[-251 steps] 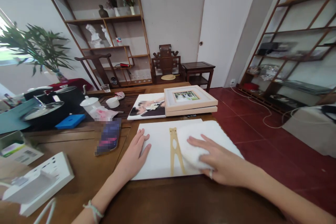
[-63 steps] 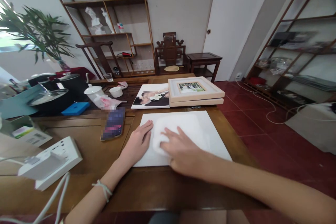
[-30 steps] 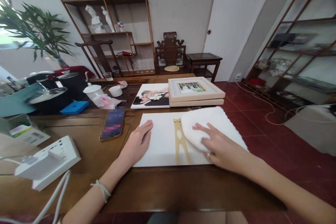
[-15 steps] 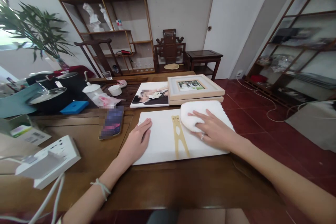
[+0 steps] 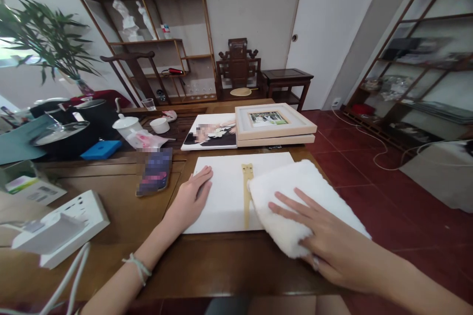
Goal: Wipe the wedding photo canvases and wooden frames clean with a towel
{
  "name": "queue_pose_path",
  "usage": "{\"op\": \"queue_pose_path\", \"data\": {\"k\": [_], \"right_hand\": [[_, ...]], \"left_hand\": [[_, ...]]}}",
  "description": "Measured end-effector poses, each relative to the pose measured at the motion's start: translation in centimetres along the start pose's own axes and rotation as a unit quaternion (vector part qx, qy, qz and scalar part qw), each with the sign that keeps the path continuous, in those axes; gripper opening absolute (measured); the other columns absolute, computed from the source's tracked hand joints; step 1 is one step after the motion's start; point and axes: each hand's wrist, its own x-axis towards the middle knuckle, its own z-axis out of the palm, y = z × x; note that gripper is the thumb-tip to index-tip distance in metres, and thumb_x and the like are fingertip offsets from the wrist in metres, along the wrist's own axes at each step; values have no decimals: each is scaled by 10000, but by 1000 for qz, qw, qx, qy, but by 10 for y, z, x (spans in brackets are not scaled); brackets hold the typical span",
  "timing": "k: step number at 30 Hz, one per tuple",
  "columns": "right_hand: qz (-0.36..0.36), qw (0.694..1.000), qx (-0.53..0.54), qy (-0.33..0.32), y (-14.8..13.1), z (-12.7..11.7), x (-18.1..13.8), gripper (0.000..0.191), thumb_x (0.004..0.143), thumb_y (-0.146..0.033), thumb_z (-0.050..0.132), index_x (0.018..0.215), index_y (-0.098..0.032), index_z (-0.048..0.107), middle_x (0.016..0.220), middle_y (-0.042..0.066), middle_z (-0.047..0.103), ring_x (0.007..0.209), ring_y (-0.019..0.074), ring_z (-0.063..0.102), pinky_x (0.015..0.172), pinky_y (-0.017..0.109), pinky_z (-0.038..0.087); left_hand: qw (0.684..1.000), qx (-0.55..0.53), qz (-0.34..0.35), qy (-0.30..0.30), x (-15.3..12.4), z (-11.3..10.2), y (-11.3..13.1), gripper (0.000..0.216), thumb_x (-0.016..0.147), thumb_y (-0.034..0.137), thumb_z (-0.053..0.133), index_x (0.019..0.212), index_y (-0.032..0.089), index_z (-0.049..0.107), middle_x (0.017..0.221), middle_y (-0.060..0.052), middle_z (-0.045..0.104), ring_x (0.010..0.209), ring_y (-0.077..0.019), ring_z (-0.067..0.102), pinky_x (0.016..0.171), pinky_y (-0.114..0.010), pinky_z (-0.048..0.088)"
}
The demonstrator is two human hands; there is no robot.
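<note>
Cloth under a flat palm, panel pinned beside it

Right hand point(image 5: 327, 248) lies flat on a fluffy white cloth point(image 5: 295, 192). Its fingers point(image 5: 286, 210) are spread wide and stretched out, pressing down on the pile rather than gripping it. The cloth sits under and beyond those fingers, covering the near right corner of a white panel point(image 5: 221, 192) and overhanging the edge of the tabletop point(image 5: 229, 266).

Just left of the cloth, a pale wooden strut point(image 5: 246, 192) runs down the panel's middle. Left hand point(image 5: 188, 202) rests palm down on the panel's left edge, fingers point(image 5: 202, 179) straight and close together, holding nothing.

Beyond the fingertips of both hands lie a photo print point(image 5: 212, 133) and two stacked picture frames point(image 5: 273, 125). Left of the left fingers lies a phone point(image 5: 155, 172).
</note>
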Motion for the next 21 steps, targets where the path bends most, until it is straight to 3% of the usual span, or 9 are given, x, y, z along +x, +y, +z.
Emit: {"op": "queue_pose_path", "data": {"k": [4, 13, 16, 21], "right_hand": [[4, 1000, 9, -7, -2, -3, -5, 231, 724, -100, 534, 867, -185, 694, 1465, 88, 364, 1381, 297, 216, 1114, 573, 157], [55, 995, -22, 78, 77, 0, 49, 206, 829, -148, 478, 876, -157, 678, 1401, 155, 448, 1358, 301, 281, 1067, 602, 239], [57, 995, -19, 77, 71, 1, 47, 222, 796, -109, 477, 867, -145, 684, 1405, 161, 442, 1360, 316, 271, 1061, 618, 231], [18, 999, 19, 33, 20, 0, 16, 182, 743, -91, 519, 754, -167, 684, 1448, 114, 391, 1380, 304, 216, 1103, 590, 151]], "left_hand": [[1000, 4, 4, -13, 0, -3, 1, 438, 901, 382, 436, 1204, 111, 598, 1342, -143, 534, 1293, -253, 444, 1092, -448, 319], [1000, 0, 3, -12, 0, -2, 0, 414, 899, 369, 443, 1187, 122, 606, 1346, -141, 532, 1296, -253, 440, 1095, -462, 305], [1000, -8, -5, -1, 0, 1, -2, 400, 893, 358, 449, 1169, 119, 613, 1334, -144, 543, 1289, -246, 451, 1098, -460, 299], [1000, -8, -12, -1, 0, 1, -1, 421, 891, 362, 447, 1183, 100, 601, 1339, -154, 538, 1297, -242, 440, 1106, -449, 290]]}}
